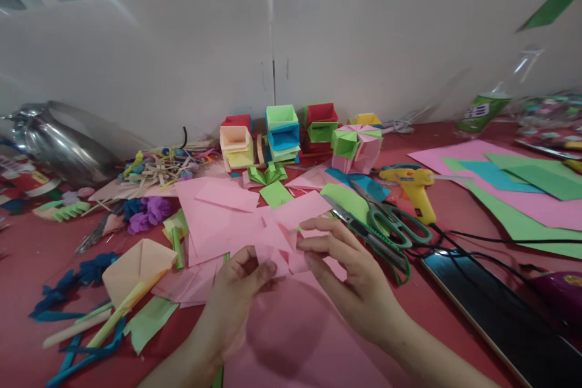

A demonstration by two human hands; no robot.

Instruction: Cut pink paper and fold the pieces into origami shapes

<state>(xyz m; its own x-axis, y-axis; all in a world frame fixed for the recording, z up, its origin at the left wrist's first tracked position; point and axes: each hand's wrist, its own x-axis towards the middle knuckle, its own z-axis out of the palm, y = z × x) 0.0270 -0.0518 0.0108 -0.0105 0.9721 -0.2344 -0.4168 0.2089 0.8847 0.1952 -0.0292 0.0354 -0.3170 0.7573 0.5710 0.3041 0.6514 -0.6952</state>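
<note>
Both my hands pinch a small folded pink paper piece [285, 250] above the red table [27, 254]. My left hand [240, 294] grips its left edge between thumb and fingers. My right hand [345, 273] holds its right side with the fingers curled. Under and behind the piece lie loose pink paper sheets [218, 212], and a large pink sheet [295, 339] lies beneath my wrists.
Green-handled scissors [391, 218] and a box cutter [364, 233] lie just right of my hands. A yellow glue gun [413, 185], black cables and a dark tablet [495, 309] sit further right. Folded paper boxes [282, 130] line the white partition. Paper flowers and sticks are scattered at left.
</note>
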